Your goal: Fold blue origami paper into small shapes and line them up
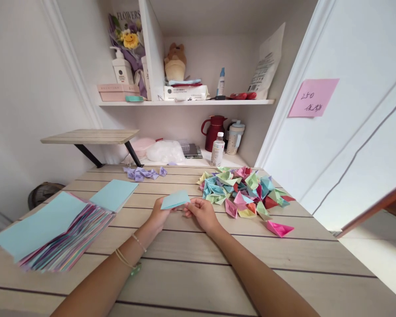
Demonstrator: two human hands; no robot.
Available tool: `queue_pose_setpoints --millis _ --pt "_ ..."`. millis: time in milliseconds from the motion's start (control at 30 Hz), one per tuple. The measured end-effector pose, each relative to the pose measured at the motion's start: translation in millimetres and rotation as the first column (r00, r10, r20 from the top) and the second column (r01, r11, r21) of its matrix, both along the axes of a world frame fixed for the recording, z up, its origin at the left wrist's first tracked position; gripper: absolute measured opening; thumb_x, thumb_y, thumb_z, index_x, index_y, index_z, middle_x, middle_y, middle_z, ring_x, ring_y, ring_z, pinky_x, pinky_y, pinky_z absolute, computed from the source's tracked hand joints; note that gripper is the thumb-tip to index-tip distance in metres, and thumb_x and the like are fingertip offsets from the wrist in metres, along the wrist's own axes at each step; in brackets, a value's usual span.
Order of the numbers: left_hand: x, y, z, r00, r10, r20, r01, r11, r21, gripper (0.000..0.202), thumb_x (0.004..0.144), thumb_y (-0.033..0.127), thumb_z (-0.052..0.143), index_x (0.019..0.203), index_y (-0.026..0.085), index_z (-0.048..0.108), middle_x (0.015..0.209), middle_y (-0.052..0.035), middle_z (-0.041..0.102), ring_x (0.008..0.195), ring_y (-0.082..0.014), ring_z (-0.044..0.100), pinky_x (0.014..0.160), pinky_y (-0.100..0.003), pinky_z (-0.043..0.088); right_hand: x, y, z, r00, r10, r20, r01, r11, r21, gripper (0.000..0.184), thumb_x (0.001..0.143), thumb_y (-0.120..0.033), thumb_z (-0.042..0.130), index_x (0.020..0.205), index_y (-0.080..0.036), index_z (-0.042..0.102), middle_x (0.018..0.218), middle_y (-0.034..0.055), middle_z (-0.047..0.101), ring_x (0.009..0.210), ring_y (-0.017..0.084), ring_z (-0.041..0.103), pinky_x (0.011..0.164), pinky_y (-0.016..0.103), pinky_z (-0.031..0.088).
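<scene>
Both hands hold one light blue paper sheet [174, 199], folded, just above the wooden table [198, 273]. My left hand [159, 214] pinches its left end and my right hand [200, 212] pinches its right end, fingers closed on the paper. To the right lies a heap of folded paper boats [244, 190] in several colours, with one pink boat [279, 228] apart from it. At the left sits a fanned stack of coloured paper [57, 233], a light blue sheet on top.
A few purple folded pieces [144, 173] lie at the table's far side. Behind stand a water bottle [217, 150], a red jug [214, 130] and a small raised wooden shelf [90, 136]. A white door with a pink note [313, 97] bounds the right.
</scene>
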State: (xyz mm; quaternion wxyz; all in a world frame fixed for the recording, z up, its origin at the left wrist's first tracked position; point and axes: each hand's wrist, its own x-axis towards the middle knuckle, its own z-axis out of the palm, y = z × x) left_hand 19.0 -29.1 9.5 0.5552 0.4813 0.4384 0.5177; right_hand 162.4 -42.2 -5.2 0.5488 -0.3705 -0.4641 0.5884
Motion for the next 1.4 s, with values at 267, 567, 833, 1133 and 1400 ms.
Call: queue_pose_setpoints --millis 267,567,833,1133,1400 --pt "-8 3 12.9 0.976 0.117 0.184 -0.107 0.992 -0.06 0.025 0.053 0.028 0.075 0.066 0.01 0.063 0.061 -0.0023 0.06 0.056 -0.0089 0.054 0.056 -0.02 0.042 -5 -8 6.8 0.995 0.029 -0.1 -0.041 0.992 -0.123 0.032 0.057 -0.04 0.072 0.064 -0.01 0.064 0.064 0.0081 0.067 0.054 0.014 0.062 0.054 0.025 0.051" --pt "-15 2 20.7 0.995 0.034 -0.089 -0.014 0.976 0.217 0.029 0.069 0.039 0.061 0.059 0.013 0.056 0.049 0.0003 0.056 0.043 -0.0089 0.052 0.046 -0.02 0.043 4 -7 4.8 0.993 -0.03 0.117 0.032 0.999 -0.014 0.046 0.065 -0.045 0.064 0.096 -0.012 0.06 0.051 0.0015 0.063 0.037 0.011 0.054 0.037 0.02 0.044" --pt "-15 4 16.7 0.995 0.079 -0.053 -0.061 0.959 0.278 0.031 0.074 0.039 0.056 0.088 0.011 0.06 0.087 -0.013 0.068 0.075 -0.0223 0.066 0.071 -0.037 0.052 13 -10 12.6 0.911 -0.264 0.316 0.152 0.929 0.338 0.081 0.07 -0.034 0.062 0.136 -0.021 0.017 0.067 0.0006 0.067 0.045 0.012 0.058 0.048 0.024 0.048" --pt "-22 3 10.4 0.866 0.185 -0.464 0.157 0.781 0.605 0.028 0.078 0.027 0.051 0.102 0.022 0.064 0.103 -0.0064 0.065 0.092 -0.0203 0.062 0.086 -0.035 0.047 32 2 7.8 0.874 -0.222 0.432 -0.043 0.85 0.525 0.034 0.071 -0.024 0.057 0.106 -0.024 0.061 0.087 0.0031 0.069 0.075 0.018 0.064 0.07 0.03 0.05" --pt "-15 4 7.1 0.992 -0.061 -0.113 0.093 0.948 0.305 0.037 0.057 0.022 0.073 0.091 0.01 0.066 0.091 -0.0119 0.068 0.086 -0.0236 0.064 0.085 -0.038 0.048 30 4 8.5 0.966 -0.107 0.236 0.007 0.922 0.388 0.019 0.065 -0.025 0.063 0.083 -0.022 0.069 0.084 0.003 0.068 0.081 0.02 0.062 0.075 0.033 0.049"
